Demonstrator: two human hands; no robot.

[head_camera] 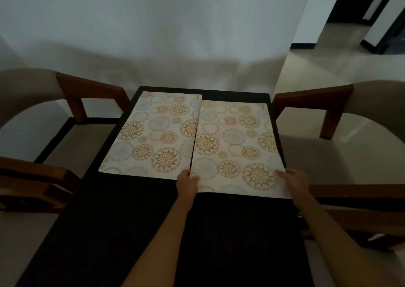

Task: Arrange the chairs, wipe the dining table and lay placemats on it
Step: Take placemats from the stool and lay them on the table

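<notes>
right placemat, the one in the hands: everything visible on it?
The right placemat is a cream rectangular sheet printed with orange and pale blue floral circles. It lies on the dark table, beside the left placemat. The left hand and right hand hold its near corners.

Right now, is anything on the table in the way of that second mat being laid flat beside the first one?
Nothing visible is. The left hand and right hand hold the near corners of the right placemat, which lies on the dark table alongside the left placemat; their inner edges meet.
</notes>
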